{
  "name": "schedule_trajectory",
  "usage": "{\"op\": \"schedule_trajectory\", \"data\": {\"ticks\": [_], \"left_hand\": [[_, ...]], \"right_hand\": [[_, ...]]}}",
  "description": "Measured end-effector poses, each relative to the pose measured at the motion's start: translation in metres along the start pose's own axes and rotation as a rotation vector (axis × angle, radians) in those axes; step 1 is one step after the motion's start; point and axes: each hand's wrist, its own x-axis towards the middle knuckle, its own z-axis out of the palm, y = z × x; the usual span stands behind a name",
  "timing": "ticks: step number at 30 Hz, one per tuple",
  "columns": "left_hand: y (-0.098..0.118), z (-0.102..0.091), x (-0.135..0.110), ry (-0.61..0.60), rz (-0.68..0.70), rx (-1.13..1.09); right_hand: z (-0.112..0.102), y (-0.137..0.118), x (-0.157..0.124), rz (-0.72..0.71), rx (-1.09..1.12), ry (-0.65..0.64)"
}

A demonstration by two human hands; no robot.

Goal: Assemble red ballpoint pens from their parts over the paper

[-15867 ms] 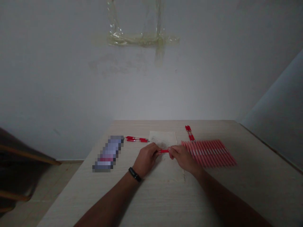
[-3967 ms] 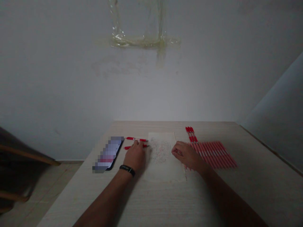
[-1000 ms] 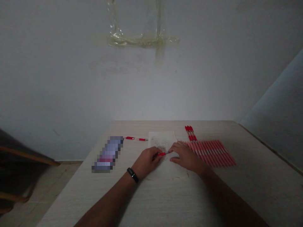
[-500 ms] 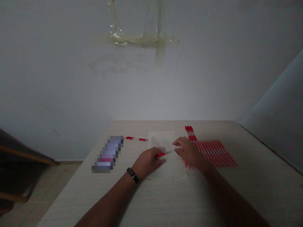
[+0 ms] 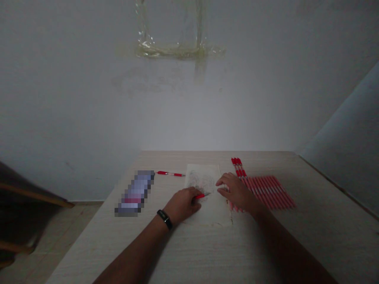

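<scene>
My left hand [image 5: 186, 201] is closed round a red pen [image 5: 200, 196] over the paper. The thin grey tip points right; the rest is hidden in my fingers. At the paper's right edge my right hand [image 5: 233, 190] has thumb and index finger apart, with nothing visible between them. Under both hands lies a sheet of white paper [image 5: 207, 215] with dark scribbles in its upper part. Beside and partly beneath my right hand is a row of pinkish-red pens [image 5: 271, 192], side by side. Several red-ended pens [image 5: 239, 167] lie just beyond that hand.
One red pen [image 5: 170, 173] lies crosswise left of the paper. Further left is a pixelated flat object [image 5: 134, 193]. The wooden table [image 5: 192, 252] meets a wall with yellowed tape [image 5: 171, 52]. Dark furniture with wooden bars [image 5: 32, 193] stands left of the table.
My left hand and its pen have shifted slightly left and down, and the paper has turned a little. My right hand stays nearly where it was, fingers still apart.
</scene>
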Motion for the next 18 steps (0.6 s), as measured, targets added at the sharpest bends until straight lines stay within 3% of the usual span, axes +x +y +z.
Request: {"op": "schedule_trajectory", "data": {"ticks": [7,18], "left_hand": [[-0.002,0.003,-0.001,0.012,-0.010,-0.004],[0.008,0.003,0.001,0.048,0.059,-0.058]], "right_hand": [[0.001,-0.001,0.000,-0.005,-0.002,-0.058],[0.010,-0.028,0.001,-0.064,0.115,-0.082]]}}
